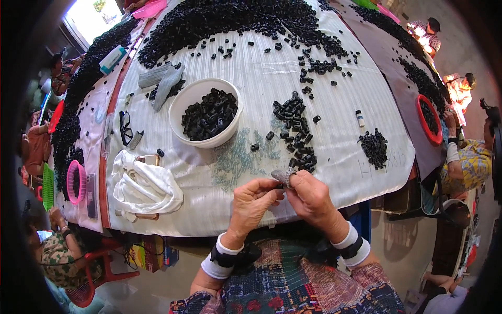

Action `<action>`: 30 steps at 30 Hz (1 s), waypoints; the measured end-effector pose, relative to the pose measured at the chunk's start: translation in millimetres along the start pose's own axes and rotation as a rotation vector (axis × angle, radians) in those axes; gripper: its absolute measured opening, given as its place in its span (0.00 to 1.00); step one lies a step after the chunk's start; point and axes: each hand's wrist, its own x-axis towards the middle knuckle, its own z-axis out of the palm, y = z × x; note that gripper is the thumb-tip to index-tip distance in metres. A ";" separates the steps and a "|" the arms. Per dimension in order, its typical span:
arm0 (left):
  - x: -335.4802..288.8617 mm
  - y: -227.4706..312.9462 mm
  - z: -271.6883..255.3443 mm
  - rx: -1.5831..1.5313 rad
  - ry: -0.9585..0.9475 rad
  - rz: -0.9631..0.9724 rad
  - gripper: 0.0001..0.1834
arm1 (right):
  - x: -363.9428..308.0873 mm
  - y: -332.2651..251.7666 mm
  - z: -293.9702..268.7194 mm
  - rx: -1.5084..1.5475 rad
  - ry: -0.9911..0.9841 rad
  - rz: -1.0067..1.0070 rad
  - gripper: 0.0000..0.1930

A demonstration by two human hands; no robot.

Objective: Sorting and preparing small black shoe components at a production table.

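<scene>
Both hands, left [253,201] and right [312,198], meet at the bench [340,157] edge, each grip pinching one small grey piece [284,176]; black parts [299,137] lie scattered just beyond, a white bowl [184,104] of them further left, a white cloth [146,186] beside it

white wristbands, black straps, patchwork sleeves

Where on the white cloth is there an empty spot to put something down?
Bare cloth lies between the white bowl and the long black heap at the far edge, and between the middle pile of black pieces and the small pile. It is crowded near both hands and the folded white cloth.
</scene>
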 end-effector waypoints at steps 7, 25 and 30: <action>3.5 2.0 -1.8 -0.155 0.005 -0.106 0.09 | -5.7 0.7 9.4 0.204 0.208 0.184 0.21; 4.8 -1.0 -17.6 -0.273 -0.073 -0.129 0.07 | -17.5 35.7 -1.5 -0.154 0.270 0.225 0.10; 3.4 -1.3 -15.9 -0.292 -0.066 -0.143 0.09 | -4.9 45.6 11.8 -0.244 0.234 0.160 0.09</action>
